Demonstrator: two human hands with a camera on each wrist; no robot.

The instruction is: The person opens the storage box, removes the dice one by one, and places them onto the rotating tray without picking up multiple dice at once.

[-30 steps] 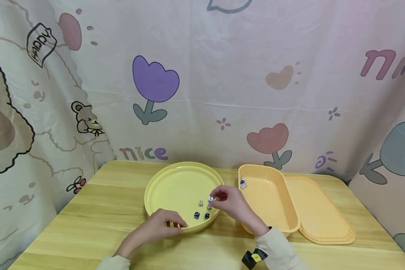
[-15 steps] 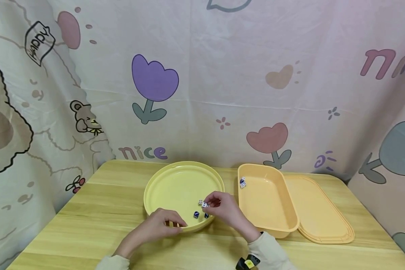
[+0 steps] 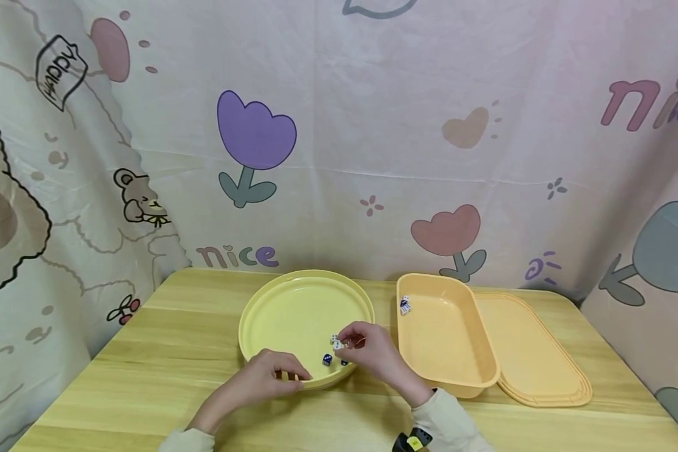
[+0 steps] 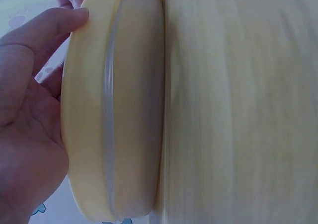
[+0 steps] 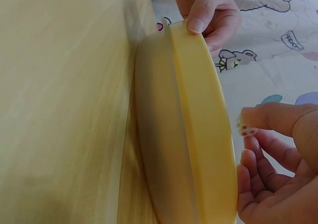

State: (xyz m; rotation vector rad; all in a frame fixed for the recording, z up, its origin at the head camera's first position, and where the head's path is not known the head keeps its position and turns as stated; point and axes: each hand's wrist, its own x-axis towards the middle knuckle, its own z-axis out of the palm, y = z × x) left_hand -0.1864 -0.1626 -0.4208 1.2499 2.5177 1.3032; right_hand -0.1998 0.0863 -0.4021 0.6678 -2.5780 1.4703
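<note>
In the head view my left hand [image 3: 268, 376] grips the near rim of a round yellow tray [image 3: 282, 314], its thumb [image 4: 64, 19] on the outer wall in the left wrist view. My right hand [image 3: 373, 355] is low over the tray's right side. Between thumb and fingertips it pinches a white die [image 5: 247, 129]. Beside that die, a second white die [image 3: 334, 339] lies in the tray. Just nearer is a blue die [image 3: 328, 360]; another blue die [image 3: 344, 362] is mostly hidden under the right hand.
Right of the tray stands a deep orange box [image 3: 449, 339], with a few white and blue dice [image 3: 405, 306] at its far left corner. An orange lid [image 3: 542, 351] lies on the wooden table [image 3: 164, 351] beside the box. A printed curtain [image 3: 344, 125] hangs behind.
My right hand has moved left and slightly nearer with the white die, now covering more of the dice in the tray. The left hand keeps its place on the rim.
</note>
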